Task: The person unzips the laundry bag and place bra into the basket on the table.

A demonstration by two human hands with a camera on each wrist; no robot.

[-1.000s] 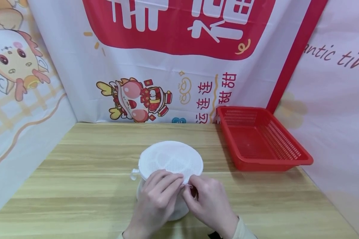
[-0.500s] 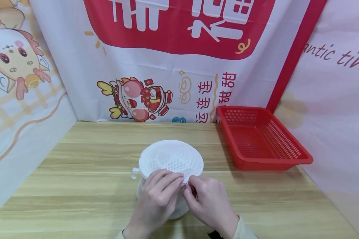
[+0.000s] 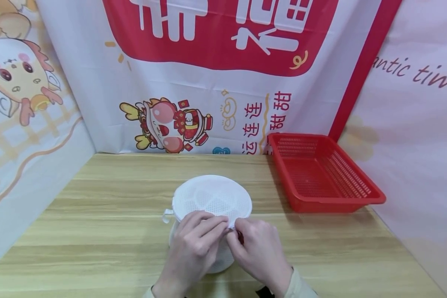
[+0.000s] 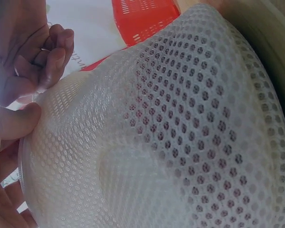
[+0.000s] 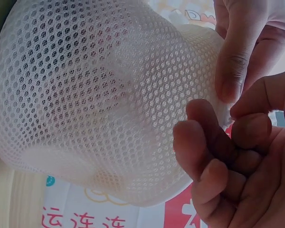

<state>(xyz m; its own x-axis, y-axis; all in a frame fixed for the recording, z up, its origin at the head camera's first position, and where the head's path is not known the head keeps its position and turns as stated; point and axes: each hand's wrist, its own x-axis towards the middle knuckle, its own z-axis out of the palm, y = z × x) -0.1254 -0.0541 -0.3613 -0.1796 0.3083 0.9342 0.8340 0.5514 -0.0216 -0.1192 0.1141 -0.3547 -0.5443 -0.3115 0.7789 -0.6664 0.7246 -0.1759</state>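
Observation:
A white mesh laundry bag (image 3: 212,194) stands upright on the wooden table, its round top facing up. My left hand (image 3: 193,248) grips the near rim, fingers lying over the top and thumb below, as the right wrist view also shows. Close beside it, thumb and forefinger of my right hand (image 3: 258,250) pinch the edge zipper of the bag; the small part between these fingertips is hidden. The other right fingers (image 5: 192,142) are curled without touching the mesh. Something dark reddish shows faintly through the mesh wall (image 4: 180,104) in the left wrist view.
A red plastic basket (image 3: 320,174) with slotted sides stands at the back right of the table (image 3: 97,207). A white fabric loop (image 3: 167,215) sticks out from the bag's left rim. Printed cloth backdrops (image 3: 301,103) close off the back and sides.
Both hands stay at the near rim with almost no movement. A small pale loop seen at the right fingertips a second ago is now covered. The head view has turned slightly right.

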